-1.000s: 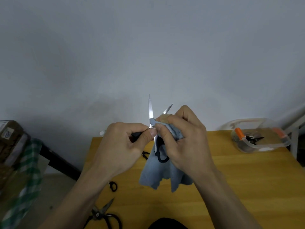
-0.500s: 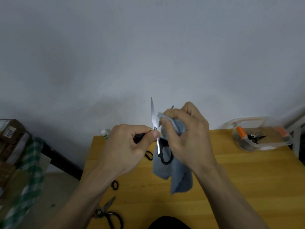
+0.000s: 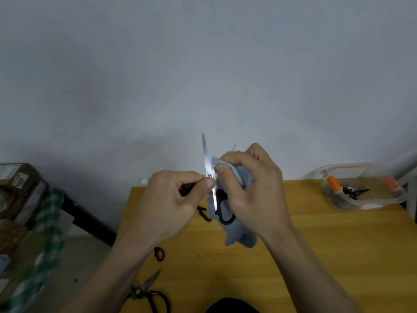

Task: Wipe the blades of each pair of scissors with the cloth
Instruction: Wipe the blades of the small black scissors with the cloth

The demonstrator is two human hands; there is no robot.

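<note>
1. Left hand [image 3: 171, 199] is closed tight around one black handle of the scissors [image 3: 208, 168], thumb tip pressed just below the pivot screw.
2. Right hand [image 3: 250, 190] is clenched on the cloth [image 3: 239, 236], thumb and curled fingers bunching it round the second blade; only that blade's tip [image 3: 234, 146] pokes out above the knuckles.
3. Scissors are splayed open and held up off the table [image 3: 316, 256], between the two hands. The free blade stands nearly upright, just left of the right thumb; bare, shiny steel, narrow and pointed.
4. The other handle loop hangs below the right palm, in front of the cloth.
5. Both forearms come up from the bottom edge and converge at the pivot, backs of the hands toward the viewer.
6. Cloth: soft blue-grey fabric, loose tail drooping below the right hand toward the tabletop.
7. Table: yellow wood grain. Below the left wrist lie black-handled shears [image 3: 146, 288]; a small black loop [image 3: 159, 253] sits closer to the wrist.
8. Well right of the right hand: clear plastic tub [image 3: 361, 202] holding an orange-handled tool and a dark pair.
</note>
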